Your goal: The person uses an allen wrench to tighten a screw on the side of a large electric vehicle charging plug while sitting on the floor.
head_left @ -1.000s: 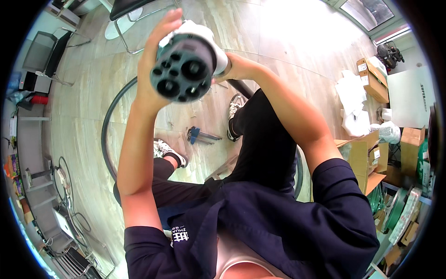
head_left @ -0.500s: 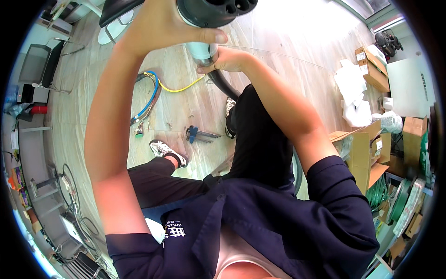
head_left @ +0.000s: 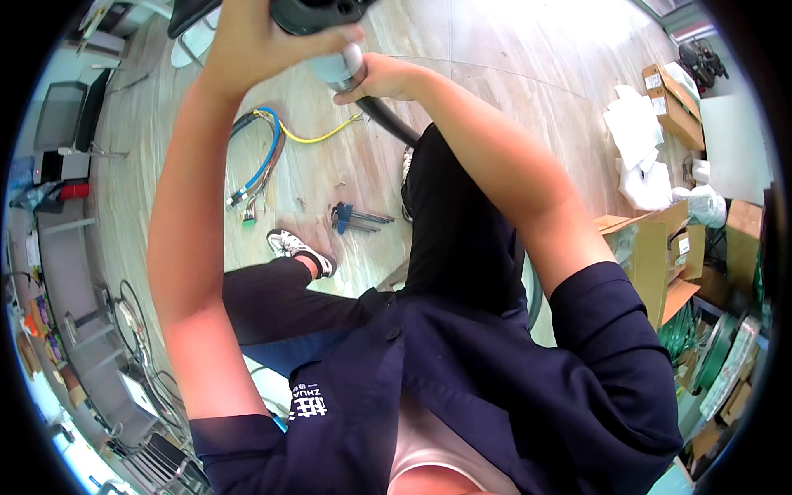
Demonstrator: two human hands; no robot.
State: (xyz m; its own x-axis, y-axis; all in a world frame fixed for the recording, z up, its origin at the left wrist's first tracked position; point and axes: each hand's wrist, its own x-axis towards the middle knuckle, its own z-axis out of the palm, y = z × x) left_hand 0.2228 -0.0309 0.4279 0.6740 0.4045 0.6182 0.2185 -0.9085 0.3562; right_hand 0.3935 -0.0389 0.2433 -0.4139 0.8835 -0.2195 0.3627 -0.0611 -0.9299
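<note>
At the top of the view I hold up an electric vehicle charging plug [head_left: 326, 15] with a black round head, a pale body and a thick black cable [head_left: 391, 121]. My left hand [head_left: 268, 41] is closed round the head end, with the thumb stretched across it. Below it, my right hand [head_left: 381, 78] grips the lower end of the body, where the cable comes out. The cable runs down past my knee. The top of the plug is cut off by the picture's edge, and most of my left fingers are hidden.
On the floor lie a wire bundle [head_left: 272, 157] with blue and yellow leads and a hex key set [head_left: 356, 218] in a blue holder. Cardboard boxes [head_left: 652, 256], white packing foam [head_left: 635, 128] and green coils stand right. Chairs [head_left: 70, 115] and shelves line the left.
Both hands and the charging plug have shifted up and to the left in view, so less of the black head shows. The hold of each hand looks the same.
</note>
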